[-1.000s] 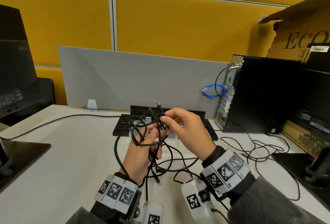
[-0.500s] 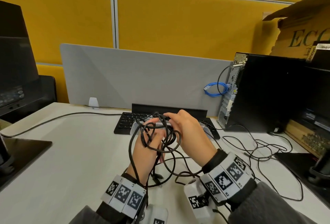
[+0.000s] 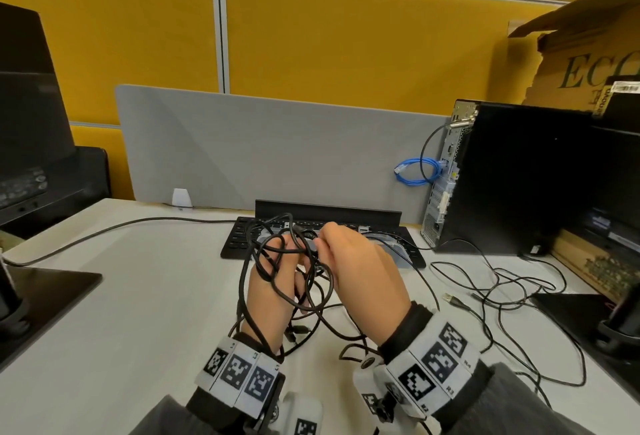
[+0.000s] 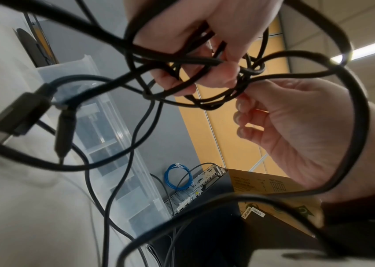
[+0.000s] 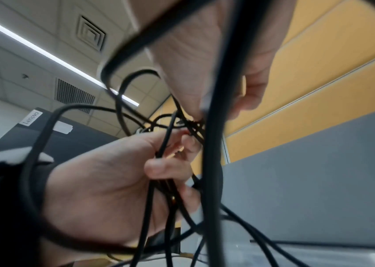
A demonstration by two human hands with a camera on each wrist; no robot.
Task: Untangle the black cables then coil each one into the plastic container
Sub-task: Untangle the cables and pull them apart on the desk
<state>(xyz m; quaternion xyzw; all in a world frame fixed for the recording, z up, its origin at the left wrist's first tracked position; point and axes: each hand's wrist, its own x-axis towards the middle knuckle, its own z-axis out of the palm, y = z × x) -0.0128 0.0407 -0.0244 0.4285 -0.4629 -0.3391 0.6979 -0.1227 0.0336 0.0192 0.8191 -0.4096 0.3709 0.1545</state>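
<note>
The black cables (image 3: 294, 268) hang as 1 knotted bundle above the desk (image 3: 138, 296), looped round my left hand (image 3: 273, 282), whose fingers curl round several strands, while my right hand (image 3: 363, 271) pinches 1 strand at the knot. I judge I'm mid-untangling, nothing coiled; next I must work 1 end free toward the plastic container (image 4: 104, 115) beyond.

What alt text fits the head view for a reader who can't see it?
Both hands hold a tangle of black cables above a white desk: the left hand grips the bundle, the right hand pinches a strand at its top. Behind sit a keyboard and plastic container.
</note>
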